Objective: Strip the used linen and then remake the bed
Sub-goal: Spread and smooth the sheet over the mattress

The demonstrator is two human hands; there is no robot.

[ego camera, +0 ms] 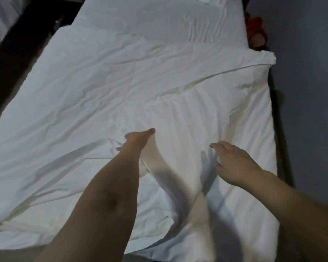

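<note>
A white duvet (95,95) lies spread and wrinkled across the bed, its near right part faintly striped. Beyond it, at the head of the bed, a white sheet (159,19) covers the mattress. My left hand (135,139) reaches out over the middle of the duvet, fingers together and pressed flat on the cloth, holding nothing. My right hand (233,161) hovers just above the duvet to the right, palm down with fingers slightly spread and empty. Both forearms are bare and cast shadows on the cloth.
A grey wall (307,72) runs close along the bed's right side. Something red and orange (256,33) sits in the gap between bed and wall at the far right. Dark floor (17,59) lies left, with another white bed (0,17) at the top left.
</note>
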